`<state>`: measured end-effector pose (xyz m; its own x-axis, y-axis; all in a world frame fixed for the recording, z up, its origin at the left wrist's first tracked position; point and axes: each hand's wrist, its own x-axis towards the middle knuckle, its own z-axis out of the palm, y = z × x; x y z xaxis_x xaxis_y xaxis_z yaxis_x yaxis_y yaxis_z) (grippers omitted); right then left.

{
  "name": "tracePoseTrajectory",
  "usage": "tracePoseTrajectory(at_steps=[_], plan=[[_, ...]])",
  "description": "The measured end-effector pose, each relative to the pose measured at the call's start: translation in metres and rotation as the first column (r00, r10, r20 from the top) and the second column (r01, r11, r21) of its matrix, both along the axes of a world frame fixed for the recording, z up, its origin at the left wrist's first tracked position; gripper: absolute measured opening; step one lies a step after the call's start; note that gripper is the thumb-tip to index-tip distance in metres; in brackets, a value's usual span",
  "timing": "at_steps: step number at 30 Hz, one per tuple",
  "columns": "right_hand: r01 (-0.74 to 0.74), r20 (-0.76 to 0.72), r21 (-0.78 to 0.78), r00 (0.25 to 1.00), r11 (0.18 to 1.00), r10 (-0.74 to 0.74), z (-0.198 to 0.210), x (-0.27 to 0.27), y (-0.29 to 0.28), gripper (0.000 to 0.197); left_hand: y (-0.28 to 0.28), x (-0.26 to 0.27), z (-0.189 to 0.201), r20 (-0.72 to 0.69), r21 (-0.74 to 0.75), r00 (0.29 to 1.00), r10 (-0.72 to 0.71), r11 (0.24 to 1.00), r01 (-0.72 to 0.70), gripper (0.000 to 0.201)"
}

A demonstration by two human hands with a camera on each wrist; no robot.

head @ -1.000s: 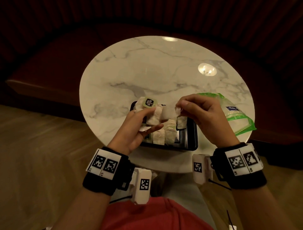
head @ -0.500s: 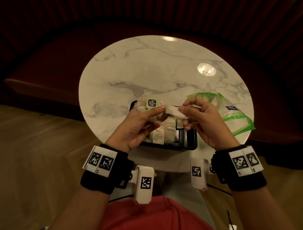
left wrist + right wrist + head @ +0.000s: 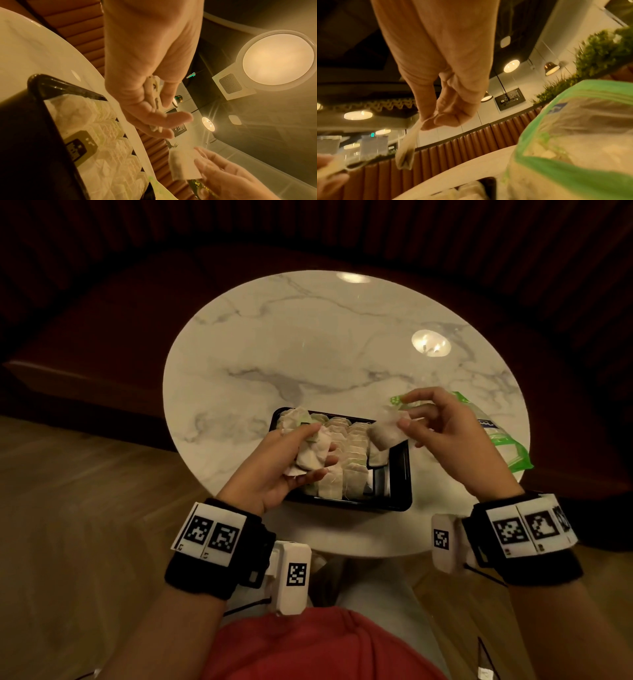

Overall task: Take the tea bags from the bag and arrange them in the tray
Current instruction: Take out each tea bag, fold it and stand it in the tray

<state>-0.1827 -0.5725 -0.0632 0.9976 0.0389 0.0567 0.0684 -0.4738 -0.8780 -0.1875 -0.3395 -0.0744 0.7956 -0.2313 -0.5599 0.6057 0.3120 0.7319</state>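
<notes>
A black tray [image 3: 394,503] near the table's front edge holds rows of white tea bags [image 3: 352,460]; its right strip is bare. My left hand [image 3: 294,460] hovers over the tray's left side and grips a small bunch of tea bags [image 3: 310,455]. My right hand [image 3: 442,422] is above the tray's right end and pinches a single tea bag [image 3: 387,433] between thumb and fingers; the same tea bag [image 3: 406,154] hangs from the fingers in the right wrist view. The clear bag with the green zip [image 3: 503,440] lies to the right, behind that hand, with tea bags inside.
The round marble table [image 3: 325,350] is small, and its edge runs close around the tray and the zip bag. A dark upholstered bench curves behind it. Wooden floor lies on the left, and my red-clothed lap is below.
The hands have pulled apart. My right hand moved right with one tea bag drawn from the bunch, and my left hand dropped lower over the tray with the others.
</notes>
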Motion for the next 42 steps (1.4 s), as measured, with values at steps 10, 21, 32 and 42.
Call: tracePoseTrajectory(at_steps=[10, 21, 32, 42], plan=[[-0.334, -0.227, -0.583, 0.942, 0.741, 0.246, -0.027, 0.022, -0.005, 0.017, 0.005, 0.002, -0.004, -0.007, 0.009, 1.000, 0.002, 1.000, -0.002, 0.025], [-0.070, -0.094, -0.609, 0.995, 0.790, 0.016, -0.055, 0.049, 0.005, 0.011, 0.001, 0.001, -0.006, 0.022, 0.026, 0.999, -0.025, 0.999, 0.025, 0.019], [-0.076, -0.004, -0.348, 0.997, 0.934, 0.080, -0.026, 0.030, 0.013, 0.008, -0.002, -0.004, 0.001, -0.018, -0.132, 0.993, -0.115, 0.985, 0.111, 0.037], [-0.296, -0.143, -0.216, 0.952, 0.930, 0.270, -0.002, 0.009, 0.043, 0.008, -0.006, -0.008, 0.005, 0.099, -0.098, 0.983, -0.155, 0.982, 0.165, 0.044]])
